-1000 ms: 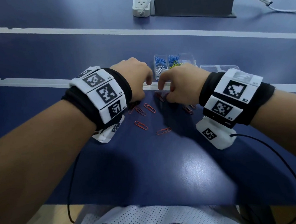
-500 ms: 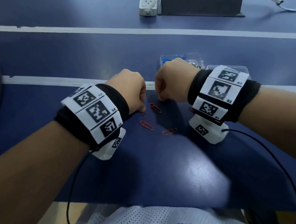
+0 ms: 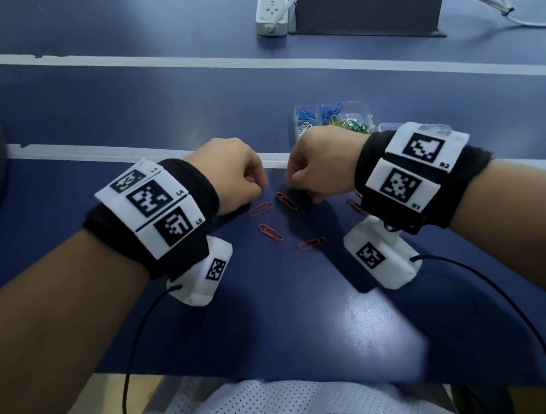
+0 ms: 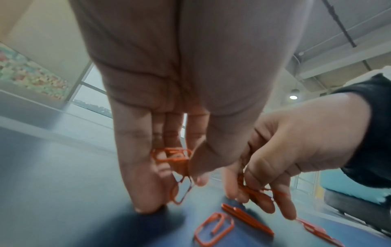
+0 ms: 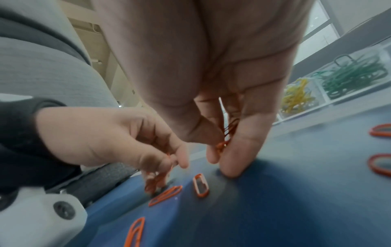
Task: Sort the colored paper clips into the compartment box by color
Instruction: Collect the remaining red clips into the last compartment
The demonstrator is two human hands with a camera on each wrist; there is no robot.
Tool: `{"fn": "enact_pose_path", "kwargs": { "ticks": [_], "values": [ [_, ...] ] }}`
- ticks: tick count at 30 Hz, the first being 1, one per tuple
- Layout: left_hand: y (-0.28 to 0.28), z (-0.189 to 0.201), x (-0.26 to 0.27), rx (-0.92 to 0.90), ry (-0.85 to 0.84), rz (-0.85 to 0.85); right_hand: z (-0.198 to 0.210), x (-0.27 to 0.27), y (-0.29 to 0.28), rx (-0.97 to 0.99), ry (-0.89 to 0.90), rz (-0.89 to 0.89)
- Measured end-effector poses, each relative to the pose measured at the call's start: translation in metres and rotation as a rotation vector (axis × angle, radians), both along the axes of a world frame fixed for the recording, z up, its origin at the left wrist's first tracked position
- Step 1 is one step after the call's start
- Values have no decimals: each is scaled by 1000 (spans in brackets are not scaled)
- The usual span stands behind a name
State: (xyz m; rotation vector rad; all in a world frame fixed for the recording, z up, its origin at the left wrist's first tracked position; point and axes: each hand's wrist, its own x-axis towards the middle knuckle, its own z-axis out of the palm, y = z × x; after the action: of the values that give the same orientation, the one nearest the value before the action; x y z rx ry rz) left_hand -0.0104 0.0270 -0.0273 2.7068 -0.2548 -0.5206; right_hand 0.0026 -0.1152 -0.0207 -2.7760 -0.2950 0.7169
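Both hands sit close together at mid-frame in the head view, each pinching a small bunch of orange paper clips: the left hand (image 4: pixel 169 117) curls round its clips (image 4: pixel 171 157), the right hand (image 5: pixel 211 100) round its own (image 5: pixel 226 133). Loose orange clips (image 3: pixel 270 232) lie on the bench (image 3: pixel 271 317) just below both hands — long axes slanting every way. The compartment box (image 3: pixel 333 118) (blue, yellow, green already sorted) stands up-frame, nearer the right hand.
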Motion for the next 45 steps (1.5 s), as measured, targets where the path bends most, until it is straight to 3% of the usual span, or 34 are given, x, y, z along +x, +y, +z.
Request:
{"fn": "enact_pose_path", "kwargs": {
  "ticks": [6,18,29,40,45],
  "values": [
    [5,2,-3,-119,58,110,-6,-4,11,-19,-80,78],
    [-7,0,-5,135,-36,-112,-8,-8,8,-95,-169,185],
    [-20,5,2,170,21,-240,26,58,-61,-15,-269,-203],
    [-16,1,2,191,38,-274,23,83,-61,-153,-303,-168],
    [-14,-4,-1,224,-9,-366,27,75,-63,-78,-294,-227]
  ]
}}
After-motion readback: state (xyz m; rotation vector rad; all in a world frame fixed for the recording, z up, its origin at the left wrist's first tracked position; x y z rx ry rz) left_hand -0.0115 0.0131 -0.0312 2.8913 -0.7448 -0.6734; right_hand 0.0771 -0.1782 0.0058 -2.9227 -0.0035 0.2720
